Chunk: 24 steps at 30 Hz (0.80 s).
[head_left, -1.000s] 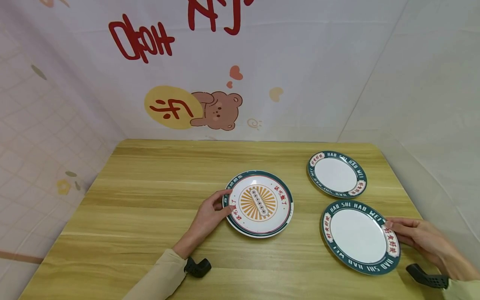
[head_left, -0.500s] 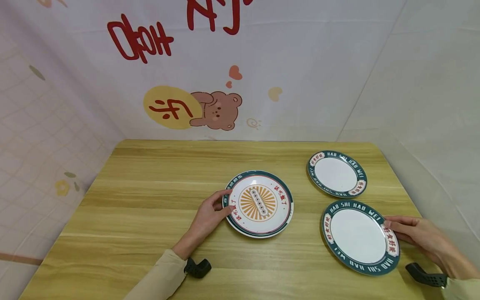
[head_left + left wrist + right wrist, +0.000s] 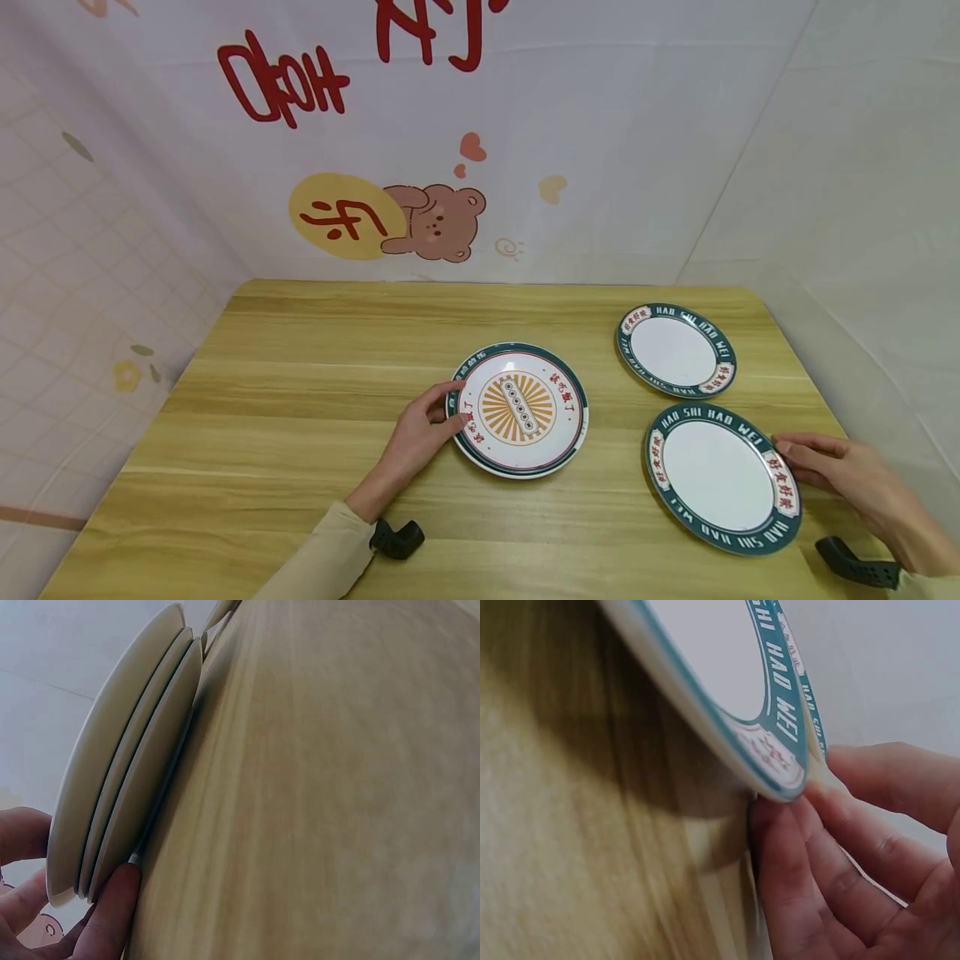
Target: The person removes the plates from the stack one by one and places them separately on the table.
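My left hand (image 3: 420, 425) is at the left rim of a stack of plates (image 3: 517, 408); the top one has an orange sunburst centre and a green rim. In the left wrist view, several plates are nested, and the fingers (image 3: 109, 907) reach the stack's edge from below and above. At the right, my right hand (image 3: 847, 475) holds the rim of a white plate (image 3: 716, 473) with a green lettered border. Its fingertips (image 3: 776, 825) lie under that rim in the right wrist view, with the thumb on the upper side. The underside is mostly hidden.
A similar green-bordered plate (image 3: 675, 350) lies behind the right-hand one, close to it. All stand on a wooden table (image 3: 300, 400). A printed cloth backdrop (image 3: 600, 150) rises at the table's back edge, with cloth at both sides.
The right thumb covers slightly less of the plate's rim than before. Otherwise the hands and plates stay nearly where they were; the whole head view shifts slightly.
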Tool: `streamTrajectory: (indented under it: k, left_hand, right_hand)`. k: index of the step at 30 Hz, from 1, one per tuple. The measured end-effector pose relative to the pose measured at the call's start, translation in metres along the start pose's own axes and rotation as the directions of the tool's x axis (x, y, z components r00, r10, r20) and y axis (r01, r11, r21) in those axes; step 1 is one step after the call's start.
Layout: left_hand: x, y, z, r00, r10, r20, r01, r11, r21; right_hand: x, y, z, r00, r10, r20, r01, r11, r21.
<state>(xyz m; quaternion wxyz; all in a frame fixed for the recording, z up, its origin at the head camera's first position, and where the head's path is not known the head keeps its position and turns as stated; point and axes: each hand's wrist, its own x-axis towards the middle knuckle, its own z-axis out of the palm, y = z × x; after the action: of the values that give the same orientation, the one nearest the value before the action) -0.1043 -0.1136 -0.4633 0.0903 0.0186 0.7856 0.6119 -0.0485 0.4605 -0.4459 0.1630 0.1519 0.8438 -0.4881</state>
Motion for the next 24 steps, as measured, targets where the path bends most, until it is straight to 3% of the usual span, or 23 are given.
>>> streamTrajectory:
  k: [6,15,20,24]
  left_hand:
    - [-0.001,0.001,0.000,1.000,0.000,-0.003,0.000,1.000,-0.008]
    - [-0.002,0.001,0.000,1.000,-0.002,-0.012,0.002,1.000,0.004]
    - [-0.003,0.002,0.000,1.000,0.000,-0.010,0.000,1.000,0.005]
    - [-0.003,0.002,0.000,1.000,0.001,-0.007,-0.001,1.000,0.003]
  right_hand:
    - [-0.006,-0.003,0.005,0.996,-0.052,-0.068,0.057,0.996,0.065]
    - [-0.018,-0.024,0.016,0.971,-0.123,-0.205,0.109,0.991,-0.079]
    - [-0.023,-0.040,0.026,0.961,-0.138,-0.240,0.121,0.989,-0.085]
    - [-0.027,-0.052,0.036,0.947,-0.199,-0.250,0.195,0.980,-0.044]
